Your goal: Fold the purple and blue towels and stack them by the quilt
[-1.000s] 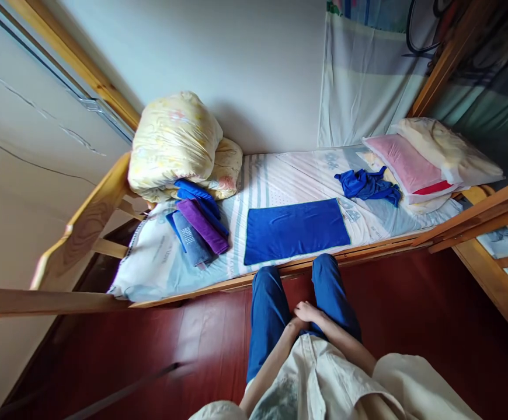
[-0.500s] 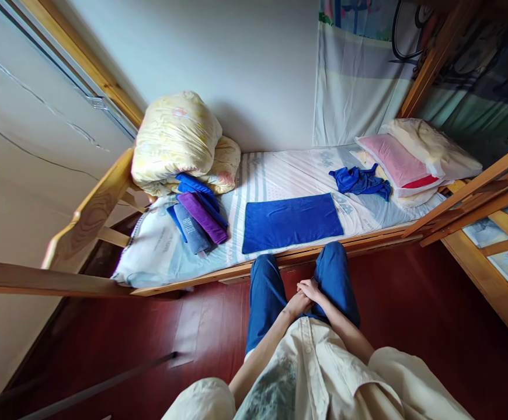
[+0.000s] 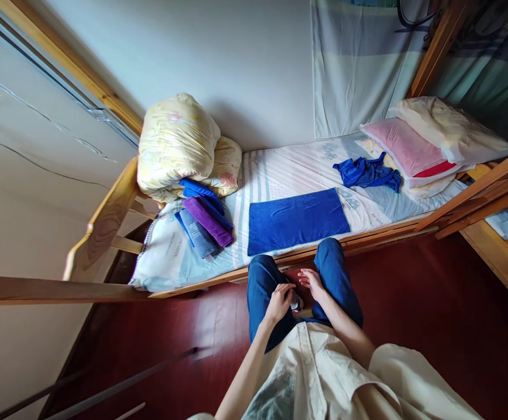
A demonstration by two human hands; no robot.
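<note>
My left hand [image 3: 279,301] hangs in front of my left thigh with its fingers loosely apart and holds nothing. My right hand [image 3: 312,282] is just beside it, fingers spread, also with nothing in it. Both hands hover over my blue trousers, short of the bed's edge. A blue towel [image 3: 296,219] lies flat on the striped mattress [image 3: 275,175] straight ahead of me. A crumpled blue cloth [image 3: 366,172] lies further right, against the pink pillow [image 3: 405,150]. A stack of folded blue, purple and grey towels [image 3: 204,220] sits to the left.
A rolled yellow quilt [image 3: 179,146] fills the bed's left end. The wooden bed frame [image 3: 105,227] has a rail crossing at the left and a ladder [image 3: 490,192] at the right. Red wooden floor [image 3: 411,303] lies around my legs.
My hands were clasped together in front of me; now they have parted and their fingers have opened. The view has shifted slightly nearer the bed.
</note>
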